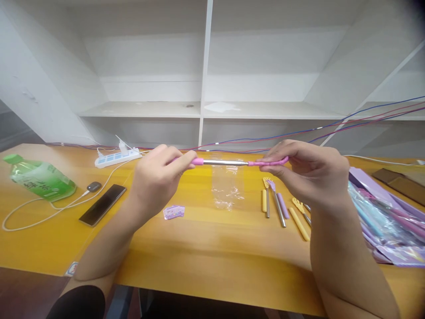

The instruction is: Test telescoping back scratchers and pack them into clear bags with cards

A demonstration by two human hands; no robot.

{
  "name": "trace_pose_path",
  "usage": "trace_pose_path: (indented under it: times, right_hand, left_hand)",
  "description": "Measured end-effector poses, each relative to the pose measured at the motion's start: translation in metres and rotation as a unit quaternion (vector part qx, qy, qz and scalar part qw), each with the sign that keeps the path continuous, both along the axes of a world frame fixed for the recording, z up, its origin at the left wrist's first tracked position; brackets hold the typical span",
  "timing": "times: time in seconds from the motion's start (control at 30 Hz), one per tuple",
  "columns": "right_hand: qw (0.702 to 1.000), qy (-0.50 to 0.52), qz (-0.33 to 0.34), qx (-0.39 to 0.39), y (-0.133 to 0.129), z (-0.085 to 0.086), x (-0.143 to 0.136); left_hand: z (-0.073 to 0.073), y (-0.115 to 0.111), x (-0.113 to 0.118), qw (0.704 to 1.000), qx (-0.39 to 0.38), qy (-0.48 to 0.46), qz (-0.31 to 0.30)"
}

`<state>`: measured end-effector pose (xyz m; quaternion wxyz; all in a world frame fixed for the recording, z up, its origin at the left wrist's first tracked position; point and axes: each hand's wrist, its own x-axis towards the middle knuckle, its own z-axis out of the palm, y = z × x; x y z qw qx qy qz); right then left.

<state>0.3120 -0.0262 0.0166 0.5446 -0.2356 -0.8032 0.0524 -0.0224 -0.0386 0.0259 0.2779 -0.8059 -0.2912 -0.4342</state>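
Note:
A stick with a metal rod (226,163) and pink ends is stretched level between my hands, above the table. My left hand (159,177) is closed round its pink handle. The fingertips of my right hand (305,170) pinch the pink piece at the other end, whose curved tip shows past them. Below the rod lies a clear plastic wrapper (227,190). Near my right hand rest a purple fork-ended rod (277,201), a purple tube (283,206), yellow claw-ended pieces (299,204) and yellow tubes (299,224).
A purple box (375,252) of wrapped items stands at the right. Small purple cards (174,212) lie left of centre. At the left are a phone (102,205), a green bottle (43,179), a white cable and a power strip (117,157). Shelves (142,109) rise behind.

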Motion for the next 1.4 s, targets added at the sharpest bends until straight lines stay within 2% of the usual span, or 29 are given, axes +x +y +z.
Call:
trace_pose_path:
  times: [0.27,0.87,0.97,1.07,1.2,1.4]
  right_hand:
    - [1.000,-0.001,-0.015,-0.012,-0.003,0.001,-0.003]
    - [1.000,0.004,0.014,-0.007,-0.002,-0.001,-0.007]
    - [1.000,-0.018,0.016,-0.013,-0.010,0.003,-0.002]
    - [0.998,-0.066,-0.017,-0.014,-0.027,0.011,0.003]
    - [0.993,-0.086,-0.075,0.017,-0.043,0.018,0.001]
    - [0.988,-0.145,-0.055,0.002,-0.028,0.015,-0.015]
  left_hand:
    - [-0.002,0.002,0.005,1.000,-0.001,-0.005,-0.009]
    - [-0.006,-0.001,0.008,1.000,-0.015,-0.010,-0.006]
    - [-0.003,-0.002,0.008,0.999,-0.027,-0.003,-0.027]
    - [0.002,-0.007,0.006,0.996,-0.070,0.018,-0.049]
    - [0.007,-0.015,0.004,0.995,-0.081,0.066,0.004]
    - [0.006,-0.010,-0.002,0.993,-0.022,0.104,0.044]
